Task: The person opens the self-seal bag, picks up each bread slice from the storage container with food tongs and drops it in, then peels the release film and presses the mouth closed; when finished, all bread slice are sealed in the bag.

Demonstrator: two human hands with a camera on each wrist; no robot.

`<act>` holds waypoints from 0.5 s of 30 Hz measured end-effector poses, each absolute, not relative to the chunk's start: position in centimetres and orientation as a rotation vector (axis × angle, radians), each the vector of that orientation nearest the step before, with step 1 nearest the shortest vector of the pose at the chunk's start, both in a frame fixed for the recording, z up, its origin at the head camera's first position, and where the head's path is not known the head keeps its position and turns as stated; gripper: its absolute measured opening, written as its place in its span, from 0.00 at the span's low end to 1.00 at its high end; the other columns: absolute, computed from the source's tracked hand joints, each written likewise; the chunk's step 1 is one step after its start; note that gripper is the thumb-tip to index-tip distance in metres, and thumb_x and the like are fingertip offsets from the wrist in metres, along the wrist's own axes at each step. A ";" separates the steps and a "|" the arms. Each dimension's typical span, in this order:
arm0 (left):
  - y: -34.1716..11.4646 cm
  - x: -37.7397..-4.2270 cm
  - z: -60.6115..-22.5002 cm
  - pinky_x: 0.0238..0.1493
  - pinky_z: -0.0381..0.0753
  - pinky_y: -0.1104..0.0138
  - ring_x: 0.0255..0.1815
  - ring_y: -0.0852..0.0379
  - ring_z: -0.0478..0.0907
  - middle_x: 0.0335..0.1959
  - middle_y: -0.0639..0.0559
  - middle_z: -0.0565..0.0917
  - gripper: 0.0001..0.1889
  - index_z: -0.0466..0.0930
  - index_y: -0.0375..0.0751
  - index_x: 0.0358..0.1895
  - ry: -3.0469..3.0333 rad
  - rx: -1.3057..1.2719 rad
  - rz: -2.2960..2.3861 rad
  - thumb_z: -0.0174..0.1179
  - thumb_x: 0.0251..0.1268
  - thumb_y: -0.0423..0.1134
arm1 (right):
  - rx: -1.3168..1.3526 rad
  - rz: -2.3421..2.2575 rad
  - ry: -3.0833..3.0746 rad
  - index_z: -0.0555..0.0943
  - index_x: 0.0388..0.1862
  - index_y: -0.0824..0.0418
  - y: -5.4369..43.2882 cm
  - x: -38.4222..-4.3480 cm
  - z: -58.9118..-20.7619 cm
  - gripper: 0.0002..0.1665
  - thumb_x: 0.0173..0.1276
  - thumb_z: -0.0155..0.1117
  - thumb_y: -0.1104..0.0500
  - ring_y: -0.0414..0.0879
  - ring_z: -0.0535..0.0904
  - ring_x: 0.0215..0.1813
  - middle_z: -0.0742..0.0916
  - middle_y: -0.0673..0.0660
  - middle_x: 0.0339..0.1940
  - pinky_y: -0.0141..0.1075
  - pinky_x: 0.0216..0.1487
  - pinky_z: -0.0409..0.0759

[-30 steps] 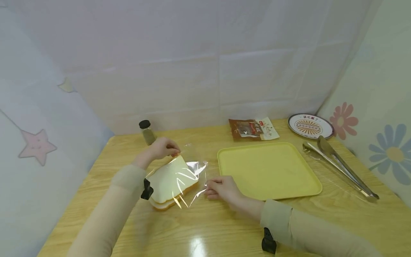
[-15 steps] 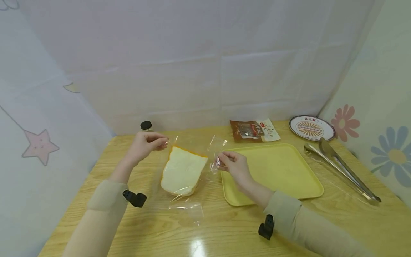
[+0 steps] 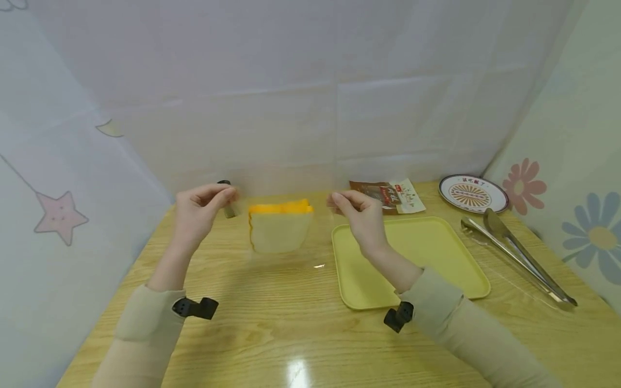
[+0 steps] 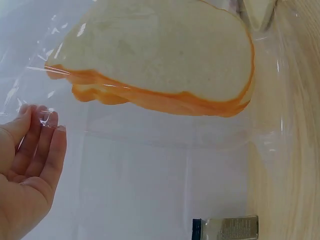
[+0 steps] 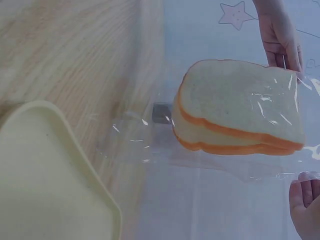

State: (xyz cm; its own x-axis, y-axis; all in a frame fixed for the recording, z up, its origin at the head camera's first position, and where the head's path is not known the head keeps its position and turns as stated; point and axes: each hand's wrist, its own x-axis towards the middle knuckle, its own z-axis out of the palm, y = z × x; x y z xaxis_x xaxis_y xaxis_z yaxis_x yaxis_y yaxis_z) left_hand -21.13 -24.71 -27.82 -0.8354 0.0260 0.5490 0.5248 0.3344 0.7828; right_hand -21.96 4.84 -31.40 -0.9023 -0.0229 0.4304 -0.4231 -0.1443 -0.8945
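Two slices of bread (image 3: 281, 233) with orange-brown crusts stand face to face inside a clear plastic bag (image 5: 134, 141), crust edge upward in the head view. My left hand (image 3: 198, 214) pinches the bag's upper left part between thumb and fingertips; the left wrist view shows the film bunched at the fingers of that hand (image 4: 37, 160). On the other side, my right hand (image 3: 364, 221) pinches the upper right part. The bread hangs between both hands, apart from them. In the right wrist view the slices (image 5: 240, 100) overlap, slightly offset. The bag's outline is faint in the head view.
A yellow tray (image 3: 412, 258) lies right of the bag, partly under my right forearm. Behind are a seasoning jar (image 3: 229, 209) with a black cap and a brown-and-white food packet (image 3: 388, 197). A patterned plate (image 3: 473, 194) and metal tongs (image 3: 516, 258) lie at the right.
The bread first lay on the table in the bag, then turned, and now stands upright. Both hands have risen, and the right one has moved farther away from me.
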 end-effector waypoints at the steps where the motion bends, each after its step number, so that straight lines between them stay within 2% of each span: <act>1: -24.6 -21.0 -27.6 0.40 0.83 0.76 0.33 0.65 0.83 0.31 0.64 0.86 0.12 0.83 0.27 0.41 -2.127 -0.495 -1.533 0.59 0.65 0.35 | 0.513 2.120 -1.833 0.82 0.42 0.74 4.8 -22.1 -31.1 0.15 0.68 0.60 0.61 0.41 0.85 0.38 0.88 0.63 0.38 0.36 0.47 0.85; 4: -24.1 -20.8 -27.1 0.40 0.83 0.75 0.33 0.65 0.83 0.30 0.62 0.87 0.10 0.84 0.28 0.39 -2.011 -0.504 -1.654 0.60 0.64 0.33 | 0.513 2.119 -1.771 0.83 0.41 0.73 4.6 -22.2 -30.2 0.14 0.67 0.61 0.61 0.41 0.85 0.38 0.89 0.55 0.34 0.36 0.46 0.85; 9: -22.8 -20.5 -26.9 0.39 0.84 0.73 0.31 0.63 0.83 0.27 0.59 0.87 0.09 0.85 0.29 0.37 -1.882 -0.416 -1.765 0.62 0.61 0.34 | 0.514 2.153 -1.682 0.82 0.40 0.75 4.0 -22.1 -29.1 0.14 0.67 0.61 0.62 0.40 0.85 0.38 0.88 0.45 0.32 0.44 0.48 0.84; 12: -22.1 -20.1 -27.1 0.40 0.84 0.72 0.30 0.62 0.84 0.27 0.58 0.87 0.11 0.84 0.27 0.37 -1.851 -0.351 -1.751 0.63 0.60 0.35 | 0.529 2.146 -1.659 0.81 0.41 0.76 3.7 -21.9 -28.8 0.14 0.67 0.60 0.63 0.40 0.86 0.38 0.88 0.43 0.31 0.46 0.49 0.84; 15: -21.9 -19.5 -27.6 0.41 0.85 0.71 0.31 0.60 0.85 0.28 0.56 0.87 0.10 0.83 0.25 0.37 -1.784 -0.320 -1.804 0.62 0.61 0.33 | 0.532 2.136 -1.646 0.80 0.40 0.77 3.6 -21.7 -28.9 0.14 0.68 0.59 0.63 0.40 0.86 0.38 0.88 0.42 0.31 0.42 0.48 0.85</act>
